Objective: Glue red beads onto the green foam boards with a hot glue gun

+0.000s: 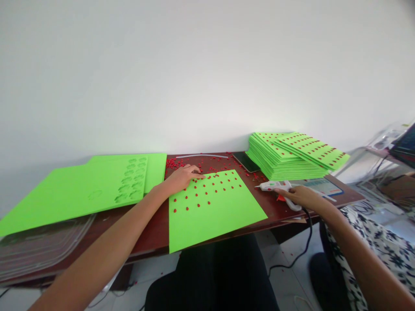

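Observation:
My right hand [300, 196] is wrapped round the grip of a white hot glue gun [275, 185], whose tip points left just beyond a green foam sheet [220, 220]. Rows of small red pieces [209, 202] dot the far half of that sheet, while its near half is plain green. Over the sheet's far left corner lies my left hand [184, 177], fingers reaching right among the red pieces. Its fingertips are bent close to the surface; whether they pinch a piece is too small to make out. The sheet's near edge overhangs the table.
Loose red pieces [175, 163] are scattered along the back, near a white glue stick [201, 155] and a phone [246, 162]. At back right rises a stack of dotted green sheets [275, 164]. Large green sheets [81, 185] lie left. A black cord [308, 242] hangs from the glue gun.

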`<action>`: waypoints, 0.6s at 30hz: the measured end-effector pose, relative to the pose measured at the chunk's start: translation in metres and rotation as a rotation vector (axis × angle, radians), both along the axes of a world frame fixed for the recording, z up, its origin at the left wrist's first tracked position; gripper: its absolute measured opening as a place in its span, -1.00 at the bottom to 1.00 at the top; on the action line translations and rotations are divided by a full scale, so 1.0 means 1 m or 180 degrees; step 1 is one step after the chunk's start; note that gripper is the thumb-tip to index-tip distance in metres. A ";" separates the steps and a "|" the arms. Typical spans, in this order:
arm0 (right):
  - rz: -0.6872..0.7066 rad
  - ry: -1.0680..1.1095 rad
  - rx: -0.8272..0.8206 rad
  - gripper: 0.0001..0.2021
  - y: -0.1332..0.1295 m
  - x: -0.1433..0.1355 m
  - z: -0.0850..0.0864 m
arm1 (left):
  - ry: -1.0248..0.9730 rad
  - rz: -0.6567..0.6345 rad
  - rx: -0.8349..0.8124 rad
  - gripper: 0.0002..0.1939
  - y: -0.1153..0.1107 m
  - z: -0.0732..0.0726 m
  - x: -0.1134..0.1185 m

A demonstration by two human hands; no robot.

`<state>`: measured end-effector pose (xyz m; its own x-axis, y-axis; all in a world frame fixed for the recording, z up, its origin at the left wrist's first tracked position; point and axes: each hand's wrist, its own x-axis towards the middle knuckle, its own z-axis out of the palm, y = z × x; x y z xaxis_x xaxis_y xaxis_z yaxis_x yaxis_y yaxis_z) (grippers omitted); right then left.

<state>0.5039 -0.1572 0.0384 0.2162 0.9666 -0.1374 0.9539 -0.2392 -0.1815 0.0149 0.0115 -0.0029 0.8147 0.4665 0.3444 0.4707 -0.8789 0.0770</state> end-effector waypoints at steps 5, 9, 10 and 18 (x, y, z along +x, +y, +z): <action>-0.0199 -0.0432 0.0363 -0.27 -0.001 0.000 0.005 | -0.0091 -0.0075 -0.0193 -0.25 0.003 0.001 -0.004; -0.0429 -0.0499 0.0887 -0.39 0.005 -0.029 0.018 | -0.0118 -0.0145 -0.0305 -0.20 0.006 -0.001 -0.005; -0.0278 -0.0371 0.1108 -0.46 0.011 -0.044 0.020 | -0.0134 -0.0149 -0.0322 -0.20 0.006 -0.001 -0.005; 0.2991 0.1302 0.1207 -0.60 0.135 -0.182 -0.004 | -0.0255 -0.0076 -0.0366 -0.28 -0.002 0.004 -0.006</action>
<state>0.3224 -0.0226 0.0342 -0.6244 0.7166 0.3108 0.5771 0.6914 -0.4347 0.0092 0.0097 0.0011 0.7980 0.4875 0.3542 0.4382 -0.8730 0.2144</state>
